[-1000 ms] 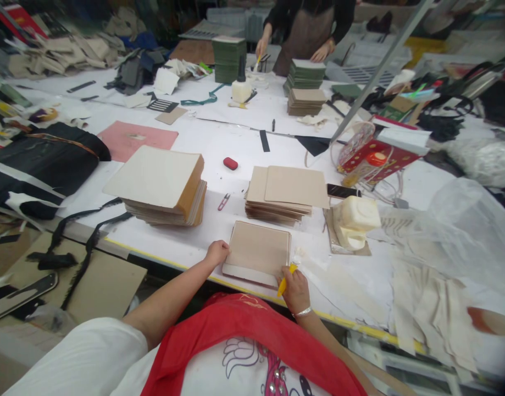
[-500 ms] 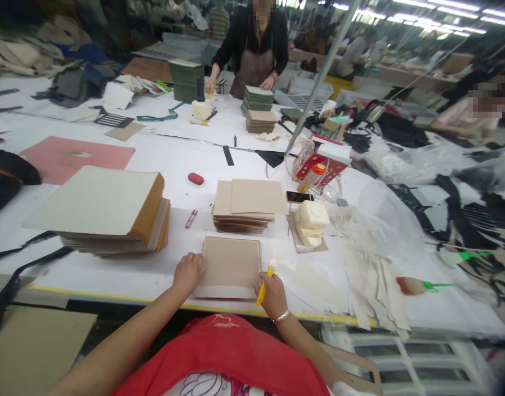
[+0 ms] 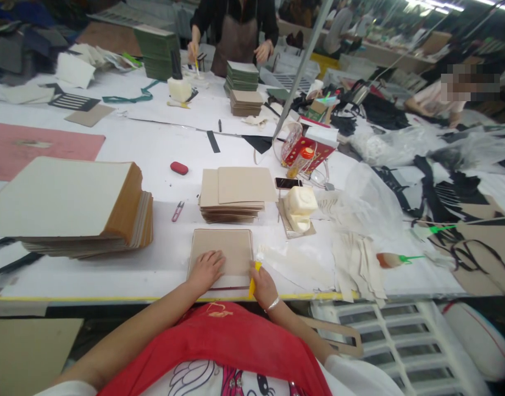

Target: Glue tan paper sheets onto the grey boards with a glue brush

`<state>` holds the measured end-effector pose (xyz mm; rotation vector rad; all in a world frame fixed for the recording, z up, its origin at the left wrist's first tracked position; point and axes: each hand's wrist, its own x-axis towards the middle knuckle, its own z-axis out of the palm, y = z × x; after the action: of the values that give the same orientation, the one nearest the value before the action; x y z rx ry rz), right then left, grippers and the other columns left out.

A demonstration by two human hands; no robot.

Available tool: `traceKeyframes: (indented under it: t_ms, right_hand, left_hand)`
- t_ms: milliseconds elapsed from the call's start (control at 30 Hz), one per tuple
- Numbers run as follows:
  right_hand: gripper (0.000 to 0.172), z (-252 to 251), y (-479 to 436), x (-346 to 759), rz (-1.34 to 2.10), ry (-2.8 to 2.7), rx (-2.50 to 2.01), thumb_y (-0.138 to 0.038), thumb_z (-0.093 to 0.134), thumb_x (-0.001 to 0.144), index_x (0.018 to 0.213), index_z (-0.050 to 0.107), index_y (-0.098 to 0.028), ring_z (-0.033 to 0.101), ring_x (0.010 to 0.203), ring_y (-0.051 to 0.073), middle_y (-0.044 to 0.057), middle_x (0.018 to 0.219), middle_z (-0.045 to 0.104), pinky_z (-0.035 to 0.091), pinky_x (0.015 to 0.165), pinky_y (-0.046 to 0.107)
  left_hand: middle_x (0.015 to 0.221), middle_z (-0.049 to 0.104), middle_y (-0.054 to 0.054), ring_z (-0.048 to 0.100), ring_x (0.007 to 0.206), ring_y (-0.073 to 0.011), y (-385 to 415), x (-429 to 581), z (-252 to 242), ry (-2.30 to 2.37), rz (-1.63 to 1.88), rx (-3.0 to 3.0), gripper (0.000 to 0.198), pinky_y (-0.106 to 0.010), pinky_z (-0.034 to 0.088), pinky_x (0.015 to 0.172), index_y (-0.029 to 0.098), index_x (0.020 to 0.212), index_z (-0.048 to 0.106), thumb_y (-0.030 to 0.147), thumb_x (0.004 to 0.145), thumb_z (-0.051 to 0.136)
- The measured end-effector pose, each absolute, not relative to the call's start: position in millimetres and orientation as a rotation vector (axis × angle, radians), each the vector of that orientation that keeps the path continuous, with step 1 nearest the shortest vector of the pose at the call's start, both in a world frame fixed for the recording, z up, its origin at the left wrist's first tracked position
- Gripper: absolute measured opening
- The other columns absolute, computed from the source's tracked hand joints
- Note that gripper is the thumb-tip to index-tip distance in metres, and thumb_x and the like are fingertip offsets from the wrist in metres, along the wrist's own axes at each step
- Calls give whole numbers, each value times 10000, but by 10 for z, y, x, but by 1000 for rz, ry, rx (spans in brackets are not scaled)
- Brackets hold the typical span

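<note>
A beige rectangular board (image 3: 225, 242) lies flat at the table's front edge, with a darker edge showing along its near side. My left hand (image 3: 206, 270) rests on top of it, palm down and fingers stretched out. At its right edge, my right hand (image 3: 264, 287) grips a yellow-handled brush (image 3: 253, 283) with pale bristles pointing away from me. Some fingers of that hand are hidden. Just behind the board sits a stack of similar beige boards (image 3: 247, 186). A cream plastic pot (image 3: 301, 201), smeared with a pale substance, stands to the right on a cardboard piece.
A tall stack of large boards (image 3: 62, 192) stands at left. Pink thread snips (image 3: 178, 212), a red case (image 3: 179, 168) and a phone (image 3: 288, 183) lie beyond. Fabric strips (image 3: 357, 267) and a green-nozzled bottle (image 3: 390, 260) are at right. A co-worker (image 3: 236, 38) stands across the table.
My left hand has moved from the board's left edge onto its top surface. My right hand stays at the right edge with the brush. The camera view has shifted right and down.
</note>
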<state>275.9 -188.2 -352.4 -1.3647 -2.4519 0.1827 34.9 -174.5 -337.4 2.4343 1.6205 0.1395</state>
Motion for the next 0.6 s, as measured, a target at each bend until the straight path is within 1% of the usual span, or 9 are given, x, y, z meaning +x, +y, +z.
traceKeyframes:
  t_ms: [100,200,300,333,400,467,533,600]
  right_hand:
    - [280,-3381,-1981,2846,168,-2380,-1400,-207,410,837,1099,496,-160,546,771,184,87,855,602,470,677,319]
    - [306,-3094,-1854,2827,280,-2235,-1405,-294,448,834,1105,505,-164,569,718,165,61,795,612,470,678,302]
    - [353,-2788,-1548,2545,614,-1962,-1432,-355,389,851,1138,497,-178,582,695,147,45,800,617,474,654,272]
    - [356,-2714,-1430,2389,757,-1849,-1454,-377,353,859,1110,518,-186,578,654,137,33,772,614,474,615,257]
    - [370,-2640,-1205,2021,1069,-1649,-1490,-421,313,857,987,574,-192,537,515,106,3,664,588,454,509,225]
    - [339,-2666,-1018,1640,1343,-1537,-1488,-439,379,818,891,591,-185,495,434,86,-13,599,567,432,446,205]
    - [297,-2760,-881,1323,1459,-1481,-1489,-426,447,774,859,595,-182,494,424,84,-15,581,572,419,421,192]
    - [278,-2868,-791,1130,1445,-1467,-1520,-409,456,762,850,602,-190,496,422,86,-15,573,582,402,397,181]
  left_hand:
    - [1307,428,-60,359,1178,-243,-1754,343,-3375,1633,150,2441,399,-394,284,955,259,1185,482,342,796,500]
    - [1313,422,-62,349,1191,-244,-1786,361,-3393,1649,181,2446,407,-416,265,973,256,1201,467,355,806,482]
    - [1338,392,-69,316,1225,-242,-1829,379,-3440,1689,226,2436,409,-462,212,1002,262,1231,433,357,834,428]
    - [1346,381,-69,303,1235,-241,-1842,381,-3459,1699,236,2431,410,-476,194,1008,264,1243,419,354,843,408]
    - [1354,370,-66,291,1246,-242,-1861,381,-3496,1714,243,2415,423,-499,172,1014,267,1264,391,352,850,388]
    - [1359,363,-65,282,1252,-244,-1868,377,-3523,1719,241,2400,444,-514,157,1017,267,1282,363,352,847,389]
    - [1363,357,-63,262,1263,-245,-1867,373,-3535,1714,243,2394,450,-524,150,1019,269,1284,358,352,844,396]
    - [1358,364,-64,248,1271,-242,-1865,373,-3534,1711,244,2390,435,-524,152,1020,270,1266,382,359,841,403]
